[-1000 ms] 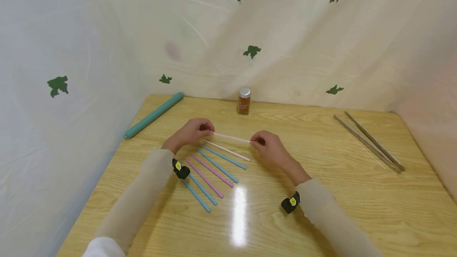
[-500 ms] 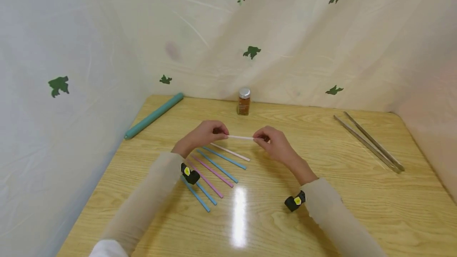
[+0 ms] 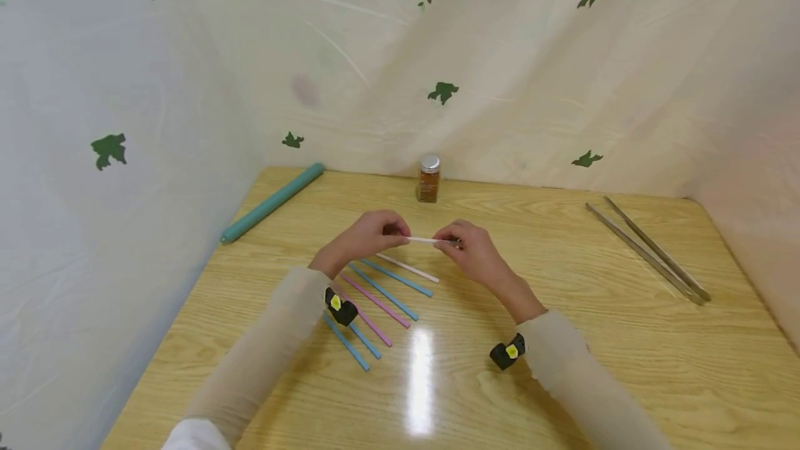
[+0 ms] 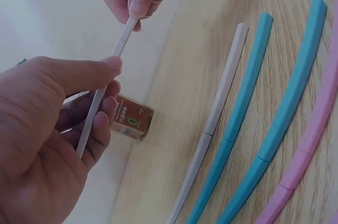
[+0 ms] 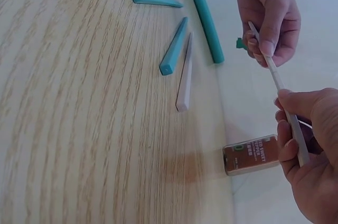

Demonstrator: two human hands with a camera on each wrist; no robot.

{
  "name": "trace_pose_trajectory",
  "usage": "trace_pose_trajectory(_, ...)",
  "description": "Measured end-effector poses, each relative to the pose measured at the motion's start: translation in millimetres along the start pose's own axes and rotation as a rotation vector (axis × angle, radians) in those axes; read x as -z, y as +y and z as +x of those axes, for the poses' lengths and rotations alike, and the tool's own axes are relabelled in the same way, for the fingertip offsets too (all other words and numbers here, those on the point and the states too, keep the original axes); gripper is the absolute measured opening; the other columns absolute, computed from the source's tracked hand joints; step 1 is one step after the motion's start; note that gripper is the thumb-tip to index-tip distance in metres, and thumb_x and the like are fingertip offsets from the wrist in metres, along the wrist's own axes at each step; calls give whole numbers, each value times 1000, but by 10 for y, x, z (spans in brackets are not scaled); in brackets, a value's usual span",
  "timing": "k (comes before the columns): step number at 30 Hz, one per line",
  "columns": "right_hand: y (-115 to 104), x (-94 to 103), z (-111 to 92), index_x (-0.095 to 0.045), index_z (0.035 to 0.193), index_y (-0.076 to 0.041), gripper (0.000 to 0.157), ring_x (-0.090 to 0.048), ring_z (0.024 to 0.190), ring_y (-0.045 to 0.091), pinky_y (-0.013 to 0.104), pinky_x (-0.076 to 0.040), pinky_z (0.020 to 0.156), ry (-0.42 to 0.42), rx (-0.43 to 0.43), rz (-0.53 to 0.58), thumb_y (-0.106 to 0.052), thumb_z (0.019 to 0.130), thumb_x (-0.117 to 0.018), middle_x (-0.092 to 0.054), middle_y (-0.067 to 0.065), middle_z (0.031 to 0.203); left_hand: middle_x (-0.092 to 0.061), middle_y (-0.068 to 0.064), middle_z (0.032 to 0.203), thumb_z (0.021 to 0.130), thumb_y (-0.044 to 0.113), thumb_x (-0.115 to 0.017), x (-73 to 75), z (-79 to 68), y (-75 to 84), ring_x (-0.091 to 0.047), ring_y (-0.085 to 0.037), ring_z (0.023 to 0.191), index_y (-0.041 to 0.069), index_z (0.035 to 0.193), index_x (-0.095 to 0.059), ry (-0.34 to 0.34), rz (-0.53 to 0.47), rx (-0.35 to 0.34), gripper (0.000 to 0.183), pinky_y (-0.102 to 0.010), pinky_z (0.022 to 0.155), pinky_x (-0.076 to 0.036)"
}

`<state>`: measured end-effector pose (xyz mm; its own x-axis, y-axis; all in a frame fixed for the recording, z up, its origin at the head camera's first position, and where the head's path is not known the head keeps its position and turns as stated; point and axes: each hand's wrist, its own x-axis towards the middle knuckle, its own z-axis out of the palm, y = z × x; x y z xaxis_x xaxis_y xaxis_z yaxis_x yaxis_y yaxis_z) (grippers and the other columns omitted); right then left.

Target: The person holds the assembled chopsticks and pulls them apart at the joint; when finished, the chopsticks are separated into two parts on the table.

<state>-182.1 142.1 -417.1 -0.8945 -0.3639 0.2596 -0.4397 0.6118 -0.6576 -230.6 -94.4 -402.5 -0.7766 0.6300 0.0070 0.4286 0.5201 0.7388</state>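
1. Drawn closer together since a second ago, with left hand shifted right along the held white stick towards right hand.
2. Pinching it at both places, thumb against fingers.
3. Running lengthwise left to right between both hands, far side of the tabletop white stick, near side of the spice jar.

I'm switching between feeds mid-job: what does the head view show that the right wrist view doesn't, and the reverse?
Only the head view: the metal tongs lying off to the right, and the silver lid of the jar.

Only the right wrist view: readable words on the jar's label, "RED SWEET PEPPER"; from the head they are too small to read.

Both: the left hand and right hand pinching the white stick, the jar itself, the teal rod and some loose sticks.
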Motion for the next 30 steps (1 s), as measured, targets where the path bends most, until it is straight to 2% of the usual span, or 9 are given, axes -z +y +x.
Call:
trace_pose_trajectory(6, 0, -11, 4, -69, 98, -6, 13, -58, 78, 15, 28, -49, 67, 2, 4, -7, -16, 92, -64, -63, 6, 91, -68, -4, 92, 93, 18, -64, -9, 20, -12, -57, -12, 78, 8, 96, -68, 12, 29, -17, 11, -24, 70, -49)
trace_pose_trajectory(17, 13, 38, 6, -65, 97, -4, 9, -55, 79, 18, 32, -48, 69, 52, 18, -3, -12, 94, -61, -60, 7, 89, -65, -4, 87, 90, 14, -66, 0, 77, 25, -58, -11, 77, 7, 91, -69, 96, 42, -122, 8, -24, 70, -49)
trace_pose_trajectory(25, 10, 67, 3, -63, 98, -3, 9, -59, 85, 20, 36, -52, 75, 53, 41, -6, -11, 95, -59, -59, 8, 91, -65, -4, 87, 89, 14, -68, 26, 91, 64, -58, -12, 78, 8, 90, -70, 126, 50, -126, 7, -24, 71, -50)
trace_pose_trajectory(30, -6, 76, -2, -62, 98, -2, 8, -61, 86, 21, 38, -53, 76, 74, 57, 1, -9, 95, -59, -59, 8, 91, -65, -4, 86, 89, 14, -68, 29, 98, 77, -57, -11, 76, 7, 90, -71, 144, 46, -155, 8, -23, 69, -48)
